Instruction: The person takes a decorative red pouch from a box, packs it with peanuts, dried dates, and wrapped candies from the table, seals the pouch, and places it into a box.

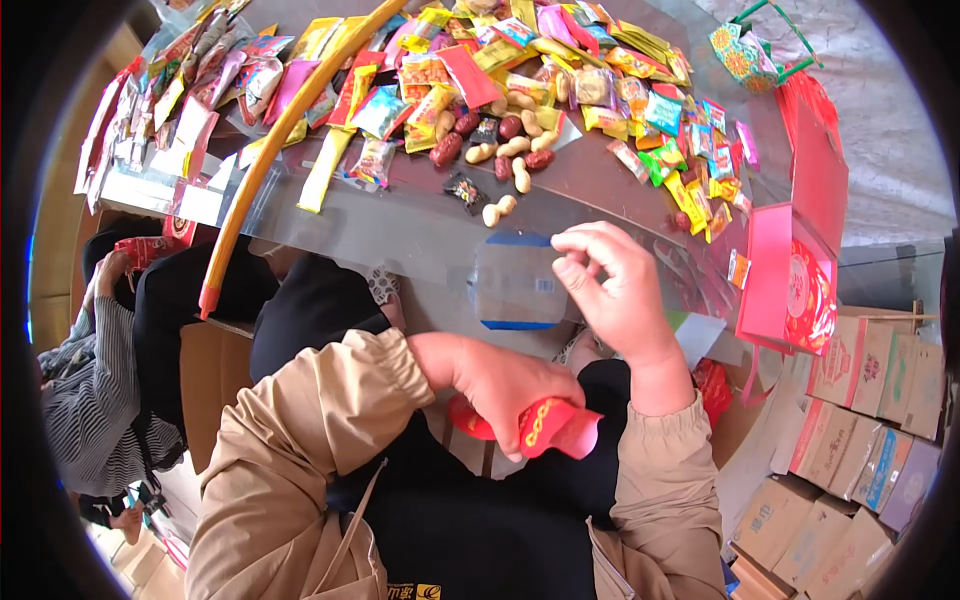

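In my left hand [510, 395] is a small red paper box [545, 428] with gold patterning, held low over my lap. Its flared opening points to the right, and my fingers wrap around its body. My right hand [612, 285] is raised at the near edge of the table, fingers loosely curled and thumb a little apart, with nothing visible in them. Just beyond it lie peanuts in shells [498, 210], red dates [445, 150] and wrapped candies [690, 195]. A clear plastic piece with blue edges [520, 282] shows left of my right hand.
A large heap of packaged snacks [380, 110] covers the far table. An orange-yellow curved pole [265, 160] crosses the left side. At right are an open red gift box [770, 270], a patterned green-handled basket [742, 55] and stacked cartons [850, 450]. Another person [120, 370] sits at left.
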### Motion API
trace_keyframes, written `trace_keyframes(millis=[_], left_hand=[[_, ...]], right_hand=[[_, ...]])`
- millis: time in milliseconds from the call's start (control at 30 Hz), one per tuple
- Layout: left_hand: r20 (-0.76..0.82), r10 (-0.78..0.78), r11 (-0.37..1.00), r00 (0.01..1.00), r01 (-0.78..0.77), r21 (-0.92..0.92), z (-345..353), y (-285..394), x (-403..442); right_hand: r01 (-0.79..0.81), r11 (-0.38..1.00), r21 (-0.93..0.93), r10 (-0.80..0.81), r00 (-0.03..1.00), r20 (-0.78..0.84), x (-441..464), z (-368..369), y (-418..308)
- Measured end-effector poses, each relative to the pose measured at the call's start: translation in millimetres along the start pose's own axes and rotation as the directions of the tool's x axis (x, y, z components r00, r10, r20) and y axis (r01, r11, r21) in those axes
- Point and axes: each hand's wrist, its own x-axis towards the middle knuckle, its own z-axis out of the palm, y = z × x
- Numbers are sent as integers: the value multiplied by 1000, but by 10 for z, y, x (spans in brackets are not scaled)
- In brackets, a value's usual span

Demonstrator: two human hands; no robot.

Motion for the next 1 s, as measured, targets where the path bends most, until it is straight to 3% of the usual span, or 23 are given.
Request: trace_keyframes(millis=[67, 133, 233, 300, 400, 567, 700, 1000], left_hand=[[10, -25, 999, 1000, 24, 37, 20, 7, -10], [35, -52, 997, 998, 49, 66, 29, 4, -9], [62, -70, 991, 996, 62, 114, 52, -56, -18], [70, -90, 991, 993, 82, 106, 38, -34, -11], [69, -47, 992, 997, 39, 121, 25, -86, -2], [82, -59, 988, 995, 47, 148, -52, -50, 14], [127, -12, 1000, 992, 12, -1, -154, 6, 21], [107, 112, 966, 988, -83, -246, -435, 117, -15]], right_hand=[[266, 933, -244, -268, 963, 25, 92, 102, 40], [382, 850, -364, -361, 924, 128, 170, 211, -6], [493, 813, -310, -426, 866, 260, 282, 400, 7], [490, 812, -318, -396, 862, 316, 312, 448, -39], [427, 787, -445, -389, 904, 179, 452, 420, 77], [336, 807, -486, -391, 920, -13, 678, 96, 171], [149, 803, -577, -313, 929, -195, 800, -145, 446], [77, 739, -670, -277, 940, -198, 1181, -177, 664]])
